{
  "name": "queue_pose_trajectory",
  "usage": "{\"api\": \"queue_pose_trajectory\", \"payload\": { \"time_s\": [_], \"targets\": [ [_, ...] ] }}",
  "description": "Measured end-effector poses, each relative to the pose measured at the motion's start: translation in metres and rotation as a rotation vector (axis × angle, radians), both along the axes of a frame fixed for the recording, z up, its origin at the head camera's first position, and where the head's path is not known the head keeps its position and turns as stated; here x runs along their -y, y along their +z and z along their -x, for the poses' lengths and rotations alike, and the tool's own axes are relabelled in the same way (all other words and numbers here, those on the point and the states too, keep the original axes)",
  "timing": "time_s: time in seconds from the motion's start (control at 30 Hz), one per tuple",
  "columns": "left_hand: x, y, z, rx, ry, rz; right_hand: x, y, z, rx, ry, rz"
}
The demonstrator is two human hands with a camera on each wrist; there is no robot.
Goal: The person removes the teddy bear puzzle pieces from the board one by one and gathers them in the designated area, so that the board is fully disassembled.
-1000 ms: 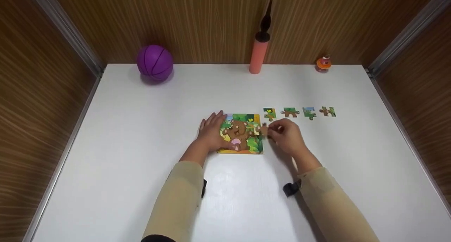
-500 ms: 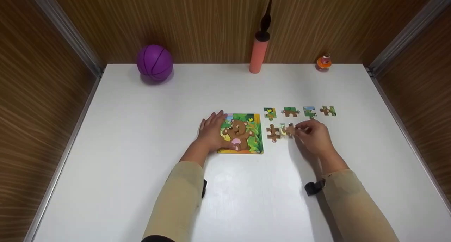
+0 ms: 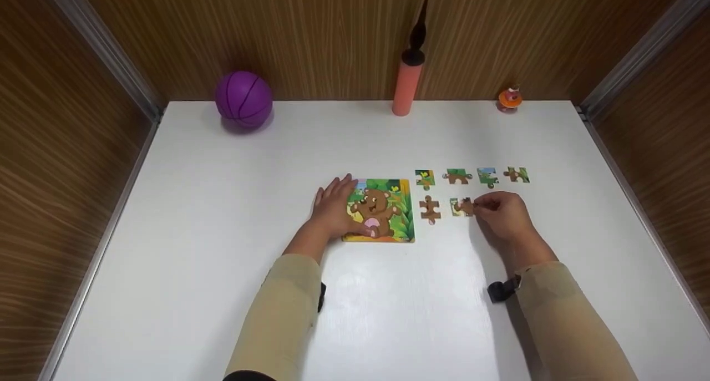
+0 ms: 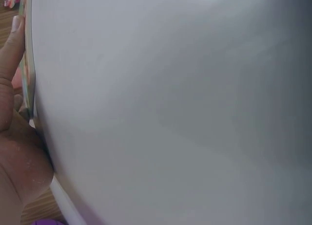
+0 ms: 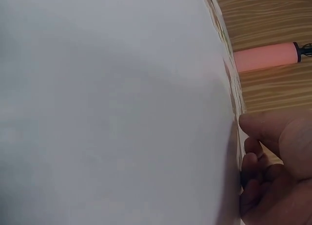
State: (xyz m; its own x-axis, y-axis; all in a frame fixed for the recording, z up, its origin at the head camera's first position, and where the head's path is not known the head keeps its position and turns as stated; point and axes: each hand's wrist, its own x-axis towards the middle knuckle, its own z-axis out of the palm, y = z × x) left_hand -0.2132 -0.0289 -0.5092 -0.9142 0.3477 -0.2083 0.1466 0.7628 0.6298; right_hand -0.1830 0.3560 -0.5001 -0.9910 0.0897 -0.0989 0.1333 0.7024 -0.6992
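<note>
My left hand (image 3: 333, 209) rests over the left edge of a square bear puzzle board (image 3: 400, 214), fingers spread and straight, thumb across its lower part. In the left wrist view the thumb (image 4: 10, 54) lies along the board's thin edge (image 4: 29, 64). My right hand (image 3: 505, 213) pinches the right end of a brown and green puzzle piece (image 3: 461, 207) between thumb and fingertips, low over the white table. Just left of that piece lies a brown puzzle piece (image 3: 430, 209). The right wrist view shows the curled right fingers (image 5: 251, 161) at the table surface, with the piece mostly hidden.
Above the hand, several puzzle pieces lie in a row, from a yellow-green piece (image 3: 425, 178) to a brown-green piece (image 3: 517, 174). At the back stand a purple ball (image 3: 244, 99), a pink hand pump (image 3: 407, 87) and a small orange figurine (image 3: 510, 99). Wooden panels (image 3: 333, 42) enclose the table.
My right hand has moved right with the puzzle piece, from the board's right edge past the brown piece, where it is now lower and slower. The left hand has stayed put.
</note>
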Motion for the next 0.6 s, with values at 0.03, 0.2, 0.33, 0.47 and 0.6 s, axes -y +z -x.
{"api": "queue_pose_trajectory", "payload": {
  "time_s": [0.03, 0.2, 0.33, 0.47, 0.6],
  "targets": [
    [0.0001, -0.0005, 0.0001, 0.001, 0.000, 0.000, -0.0004, -0.0001, 0.0006, 0.008, -0.002, 0.006],
    [0.0000, -0.0009, -0.0001, 0.007, 0.011, -0.009, -0.0009, -0.0002, 0.0025, 0.044, -0.025, 0.039],
    [-0.0004, 0.0004, -0.0010, 0.011, 0.017, -0.012, -0.0012, -0.0010, 0.0030, 0.050, -0.032, 0.038],
    [-0.0001, 0.0022, -0.0020, 0.009, 0.013, -0.009, -0.0005, -0.0012, 0.0023, 0.027, -0.031, 0.012],
    [0.0001, 0.0035, -0.0023, 0.005, 0.006, -0.011, 0.0001, -0.0016, 0.0017, -0.002, -0.035, -0.022]
  ]
}}
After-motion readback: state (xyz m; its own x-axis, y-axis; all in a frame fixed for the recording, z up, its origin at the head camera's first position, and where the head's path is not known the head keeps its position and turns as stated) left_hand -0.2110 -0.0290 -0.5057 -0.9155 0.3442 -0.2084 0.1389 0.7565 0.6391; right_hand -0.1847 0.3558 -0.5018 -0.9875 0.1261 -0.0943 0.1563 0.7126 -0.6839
